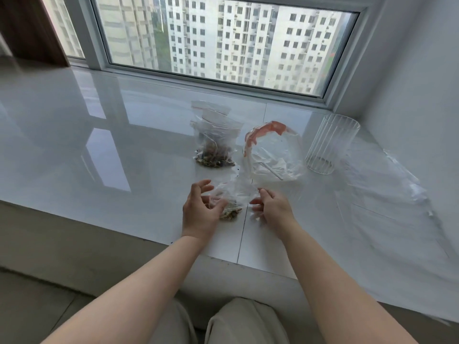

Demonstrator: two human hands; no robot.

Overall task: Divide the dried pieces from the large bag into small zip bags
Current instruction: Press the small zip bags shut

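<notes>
Clear plastic crinkles between the person's two hands at the near edge of the glossy white sill (pixel 99 145). From the head camera, the left hand (pixel 198 214) curls its fingers round the left side of a small zip bag (pixel 232 194), thumb toward the front, and the right hand (pixel 272 209) pinches the bag's right edge between thumb and fingertips. A small heap of brownish dried pieces (pixel 231 214) sits in the bottom of that bag, low between the two hands and resting on the sill.

Beyond the hands, a cluster of filled zip bags (pixel 214 140) with red seal lines stands a little left of centre, dark dried bits settled at the bottom. Just beside them to the right lies the large bag (pixel 275 155), clear with an orange-red rim, its mouth gaping and looking nearly empty. A ribbed clear glass (pixel 330 145) stands right of it, near the wall, with loose clear plastic sheet (pixel 387 180) spread beyond. Towers fill the window (pixel 223 38).
</notes>
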